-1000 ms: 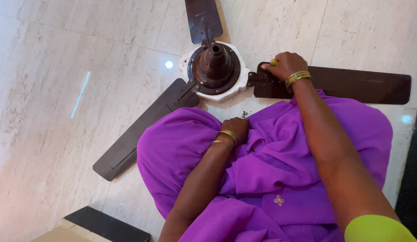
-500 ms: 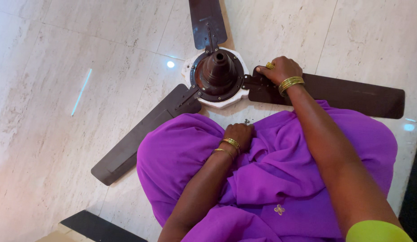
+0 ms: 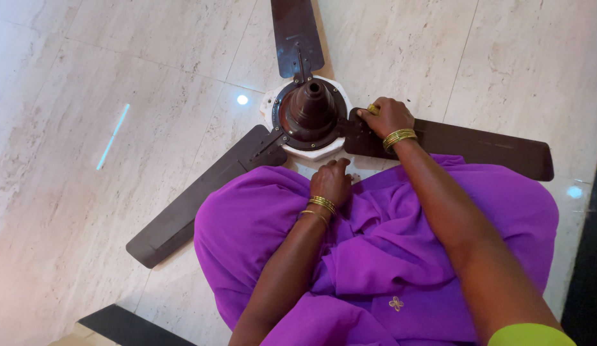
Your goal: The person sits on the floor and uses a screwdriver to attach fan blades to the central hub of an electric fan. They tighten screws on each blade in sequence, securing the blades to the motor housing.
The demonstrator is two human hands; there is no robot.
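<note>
Head view, looking down on a seated person's lap and the floor (image 3: 87,77), pale marble tile.

Ceiling fan (image 3: 309,112) lies on the floor just ahead of the knees: dark brown motor housing with a cone-shaped centre, seated on a white round base. Three dark brown blades radiate from it.

Right hand (image 3: 386,118): palm down on the root of the right blade (image 3: 478,144), where the blade's bracket meets the motor housing. Fingers curled over the bracket end, thumb side toward the hub. The grip is partly closed and presses on the blade root; whether anything small sits between the fingertips cannot be told. Gold bangles at the wrist, a ring on one finger. The rest of this blade runs outward from the grip, away from the hub.

Left hand (image 3: 331,180): resting at the front edge of the purple cloth (image 3: 388,250) that covers the lap, fingers bent down toward the floor just short of the white base. Grip loosely closed; contents, if any, hidden under the fingers. Gold bangles at this wrist as well.

Relative to the left grip: the hub is directly beyond it, the left blade (image 3: 196,198) runs off to its outer side and back past the knee, and the far blade (image 3: 297,35) points straight away beyond the hub.

Dark threshold strip (image 3: 128,327) at lower frame edge.
</note>
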